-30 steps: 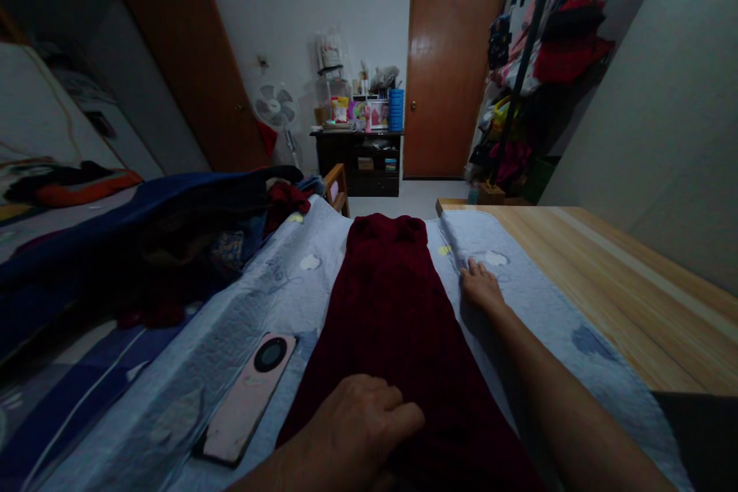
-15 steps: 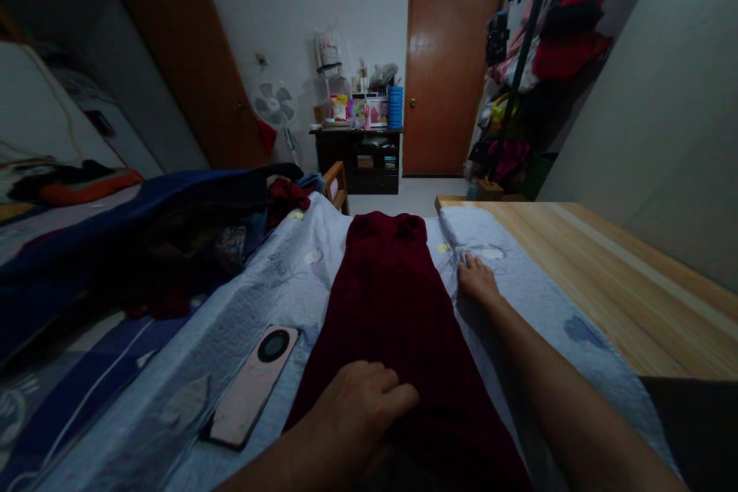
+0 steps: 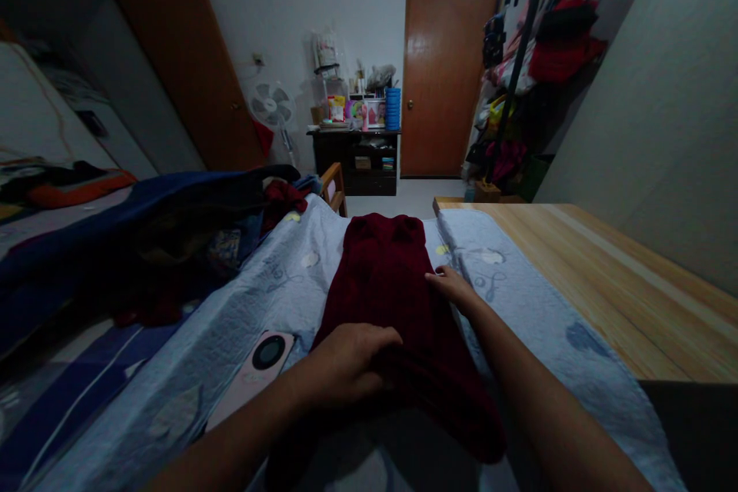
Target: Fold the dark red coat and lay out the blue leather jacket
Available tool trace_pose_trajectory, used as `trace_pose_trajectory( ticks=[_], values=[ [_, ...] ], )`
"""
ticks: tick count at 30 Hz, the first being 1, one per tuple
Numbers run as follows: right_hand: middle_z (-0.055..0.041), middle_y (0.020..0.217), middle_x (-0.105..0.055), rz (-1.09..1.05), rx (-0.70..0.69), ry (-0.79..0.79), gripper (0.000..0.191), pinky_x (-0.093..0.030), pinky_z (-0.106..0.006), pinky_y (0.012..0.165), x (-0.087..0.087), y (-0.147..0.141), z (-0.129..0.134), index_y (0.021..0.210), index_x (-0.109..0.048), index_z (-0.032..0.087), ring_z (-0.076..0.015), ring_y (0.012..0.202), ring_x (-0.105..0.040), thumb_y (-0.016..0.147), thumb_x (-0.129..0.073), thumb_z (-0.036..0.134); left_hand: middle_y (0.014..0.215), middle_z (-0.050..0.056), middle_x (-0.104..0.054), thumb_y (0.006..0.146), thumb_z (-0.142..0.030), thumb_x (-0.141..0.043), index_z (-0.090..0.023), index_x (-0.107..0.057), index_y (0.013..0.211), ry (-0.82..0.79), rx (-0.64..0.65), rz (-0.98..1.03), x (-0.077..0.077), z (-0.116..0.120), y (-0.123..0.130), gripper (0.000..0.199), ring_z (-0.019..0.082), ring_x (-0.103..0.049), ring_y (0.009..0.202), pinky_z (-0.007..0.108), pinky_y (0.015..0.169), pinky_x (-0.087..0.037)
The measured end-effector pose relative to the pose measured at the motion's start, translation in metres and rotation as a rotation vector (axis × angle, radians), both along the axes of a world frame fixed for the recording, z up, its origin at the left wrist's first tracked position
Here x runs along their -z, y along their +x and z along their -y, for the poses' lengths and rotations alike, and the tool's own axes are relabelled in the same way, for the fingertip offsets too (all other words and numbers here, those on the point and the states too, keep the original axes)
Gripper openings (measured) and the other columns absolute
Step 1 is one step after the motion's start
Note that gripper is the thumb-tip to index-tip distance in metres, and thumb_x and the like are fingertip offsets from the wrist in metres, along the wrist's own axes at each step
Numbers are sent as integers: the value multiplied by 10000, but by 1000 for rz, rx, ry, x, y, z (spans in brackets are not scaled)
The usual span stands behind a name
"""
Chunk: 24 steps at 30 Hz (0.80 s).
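A dark red cloth garment (image 3: 383,277) lies lengthwise on a pale blue quilted cover. My left hand (image 3: 351,361) is closed on its near end, which is lifted and bent over away from me. On the garment's right edge rest the fingertips of my right hand (image 3: 455,290), fingers somewhat apart and not wrapped round the cloth. A pink phone (image 3: 245,384) with a round black camera ring lies face down to the left, partly covered by my left forearm.
The quilted cover (image 3: 524,315) extends over a wooden board (image 3: 623,277) on the right. A pile of dark clothes (image 3: 173,223) lies to the left. Farther back are a white fan (image 3: 272,104), a dark cabinet (image 3: 340,161), a closed door (image 3: 441,77) and hanging bags (image 3: 562,54).
My left hand has raised the garment's near end and carried it forward, baring the cover below. My right hand has shifted left from the cover onto the garment's edge.
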State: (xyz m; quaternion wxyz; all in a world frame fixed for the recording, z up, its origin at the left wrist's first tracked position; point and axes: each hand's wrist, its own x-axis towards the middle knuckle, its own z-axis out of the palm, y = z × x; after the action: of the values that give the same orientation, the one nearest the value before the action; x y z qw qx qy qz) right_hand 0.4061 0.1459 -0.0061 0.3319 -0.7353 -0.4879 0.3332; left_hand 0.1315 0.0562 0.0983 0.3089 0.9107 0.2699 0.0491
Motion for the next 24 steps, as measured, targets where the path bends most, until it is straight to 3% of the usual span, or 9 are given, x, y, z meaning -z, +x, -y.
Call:
trace_pose_trajectory(
  ticks=[3, 7, 9, 11, 15, 19, 21, 24],
  values=[
    [-78, 852, -690, -103, 11, 22, 274, -487, -284, 660, -8, 0, -7, 947, -623, 154, -199, 771, -636, 786, -604, 375, 996, -10, -661, 802, -231, -612, -224, -577, 1084, -117, 16, 39, -14, -29, -1, 284, 156, -610, 893, 232, 769, -443],
    [-73, 1103, -673, -246, -71, 155, 332, -477, -299, 862, -35, -1, 7, 1017, -634, 189, -213, 1028, -606, 811, -565, 441, 1017, -7, -657, 772, -250, -651, -202, -577, 1103, -184, 57, 32, -31, -69, 4, 342, 166, -603, 919, 245, 796, -452],
    [-85, 1248, -619, -535, -294, 235, 478, -447, -336, 953, -51, -2, 30, 1125, -618, 201, -235, 1148, -563, 816, -536, 556, 1049, -2, -651, 780, -239, -639, -194, -570, 1113, -195, 74, 11, -41, -83, 8, 343, 169, -600, 943, 247, 808, -451],
    [-87, 1340, -563, -713, -520, 188, 675, -411, -374, 1013, -62, -3, 59, 1275, -549, 236, -263, 1221, -524, 735, -607, 638, 1044, -3, -651, 789, -231, -625, -199, -564, 1118, -161, 77, -36, -52, -86, 11, 336, 172, -605, 937, 245, 792, -452],
    [-101, 1445, -457, -712, -797, 130, 1085, -327, -411, 1089, -72, -2, 118, 1417, -413, 263, -320, 1321, -425, 482, -818, 636, 967, -5, -667, 814, -268, -620, -233, -571, 1057, 11, 111, -142, -65, -62, 15, 251, 183, -629, 886, 242, 734, -453],
    [-74, 1530, -323, -387, -906, 147, 1112, -233, -415, 1149, -77, -10, 156, 1485, -290, 311, -306, 1392, -313, 543, -872, 413, 970, 23, -677, 837, -266, -583, -233, -549, 1001, 134, 139, -177, -50, -26, 18, 171, 200, -652, 867, 261, 721, -459],
    [-68, 1529, -322, -295, -852, 170, 1068, -260, -418, 1143, -78, -22, 164, 1491, -269, 323, -299, 1387, -323, 593, -846, 370, 951, 32, -673, 812, -254, -592, -228, -515, 1027, 153, 105, -172, -35, -16, 19, 230, 210, -653, 846, 263, 686, -454],
    [-73, 1420, -477, -195, -684, 176, 932, -388, -400, 1053, -79, -43, 163, 1469, -290, 325, -279, 1279, -469, 672, -771, 276, 914, 17, -651, 729, -271, -661, -227, -448, 1053, 74, -2, -130, -17, -14, 21, 390, 206, -643, 804, 238, 601, -425]
  ],
)
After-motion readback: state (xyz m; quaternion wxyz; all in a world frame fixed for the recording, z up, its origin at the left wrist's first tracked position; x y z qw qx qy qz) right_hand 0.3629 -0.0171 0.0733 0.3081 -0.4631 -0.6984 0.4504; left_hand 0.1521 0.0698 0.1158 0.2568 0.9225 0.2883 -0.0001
